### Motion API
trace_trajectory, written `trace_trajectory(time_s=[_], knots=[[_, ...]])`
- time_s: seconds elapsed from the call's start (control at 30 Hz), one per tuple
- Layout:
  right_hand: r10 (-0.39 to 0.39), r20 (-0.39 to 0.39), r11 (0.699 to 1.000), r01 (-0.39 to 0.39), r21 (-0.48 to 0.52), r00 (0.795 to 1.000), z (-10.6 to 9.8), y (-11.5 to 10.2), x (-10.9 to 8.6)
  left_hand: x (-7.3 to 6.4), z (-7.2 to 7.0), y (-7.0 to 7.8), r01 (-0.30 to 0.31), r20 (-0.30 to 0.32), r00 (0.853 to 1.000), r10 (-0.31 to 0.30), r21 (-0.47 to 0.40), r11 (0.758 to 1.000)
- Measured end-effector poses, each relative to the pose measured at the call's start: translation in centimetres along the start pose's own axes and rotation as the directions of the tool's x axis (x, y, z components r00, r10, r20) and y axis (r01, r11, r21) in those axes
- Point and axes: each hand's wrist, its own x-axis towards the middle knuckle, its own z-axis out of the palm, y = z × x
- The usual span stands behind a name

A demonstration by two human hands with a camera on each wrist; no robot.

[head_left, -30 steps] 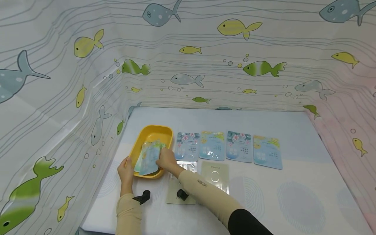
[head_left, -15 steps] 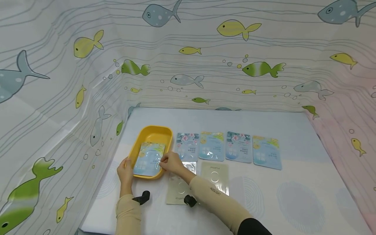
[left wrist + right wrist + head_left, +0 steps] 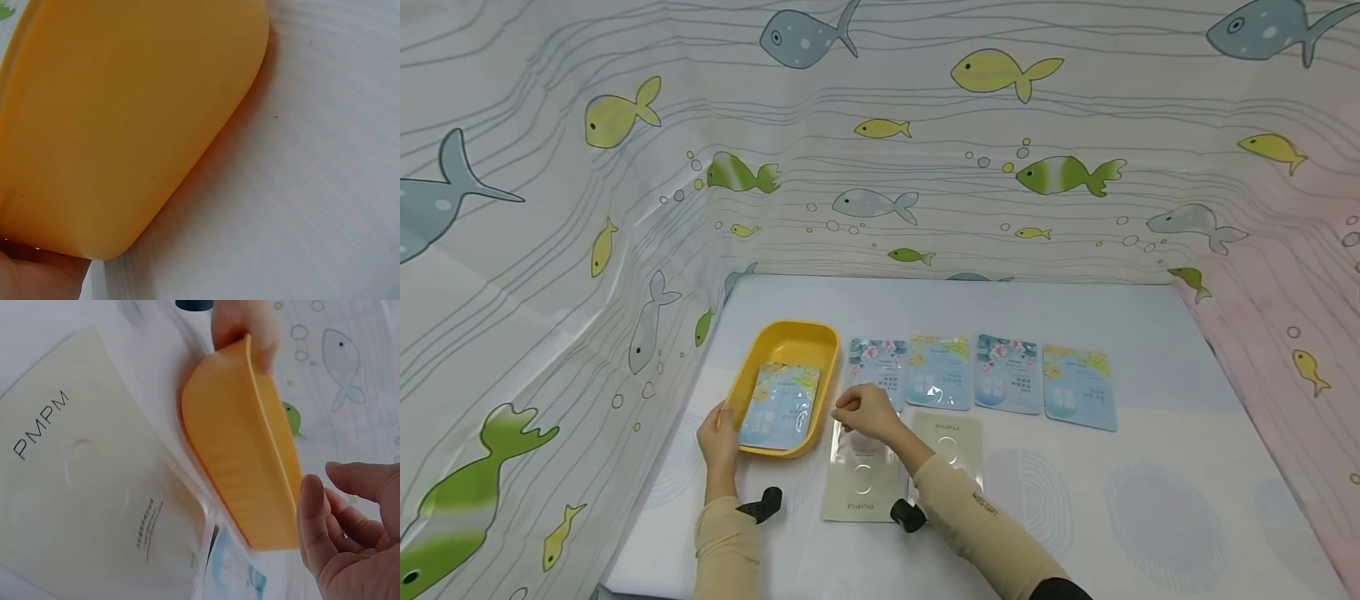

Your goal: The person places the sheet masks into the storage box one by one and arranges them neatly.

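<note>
At the near left corner of a yellow plastic tray (image 3: pixel 784 329), my left hand (image 3: pixel 719 437) grips the rim. The right wrist view shows that hand (image 3: pixel 244 325) pinching the tray's wall. A pale blue sheet mask packet (image 3: pixel 781 404) with yellow flowers lies in the tray; whatever is under it is hidden. My right hand (image 3: pixel 868 412) hovers just right of the tray, above the beige PMPM packet (image 3: pixel 862 492) and the lower edge of a blue flowered packet (image 3: pixel 880 358). Its fingers (image 3: pixel 312 512) are loosely bent, thumb apart, holding nothing.
Right of the tray, a row of blue packets (image 3: pixel 938 375) lies on the white table (image 3: pixel 1150 333). A second beige packet (image 3: pixel 951 433) lies below the row, partly behind my right forearm. A fish-print curtain (image 3: pixel 880 167) surrounds the table at the back and sides.
My right hand let go of the blue packets in the tray and moved right, out of it. The fanned packets now lie in one stack. My left hand stays on the rim.
</note>
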Motion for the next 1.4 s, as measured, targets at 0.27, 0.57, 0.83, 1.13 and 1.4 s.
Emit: trace_trajectory(time_s=[0.27, 0.57, 0.83, 1.13, 1.4], knots=[[-0.008, 0.008, 1.0, 0.008, -0.016, 1.0, -1.4, 0.9, -0.8, -0.2, 0.1, 0.2, -0.009, -0.011, 1.0, 0.01, 0.013, 1.0], [0.004, -0.006, 1.0, -0.004, -0.022, 1.0, -2.7, 2.0, -2.4, -0.3, 0.2, 0.3, -0.018, -0.007, 1.0, 0.018, 0.013, 1.0], [0.028, -0.053, 0.999, -0.03, -0.04, 0.998, -3.9, 3.2, -4.0, -0.3, 0.0, 0.2, 0.0, 0.005, 1.0, 0.0, 0.023, 1.0], [0.042, -0.116, 0.997, -0.049, -0.056, 0.992, -5.0, 6.1, -5.1, -0.3, 0.0, 0.2, 0.008, -0.007, 1.0, -0.008, 0.005, 1.0], [0.098, -0.19, 0.989, -0.117, -0.092, 0.977, -6.0, 8.0, -6.2, -0.3, 0.0, 0.4, 0.01, -0.011, 1.0, -0.01, 0.007, 1.0]])
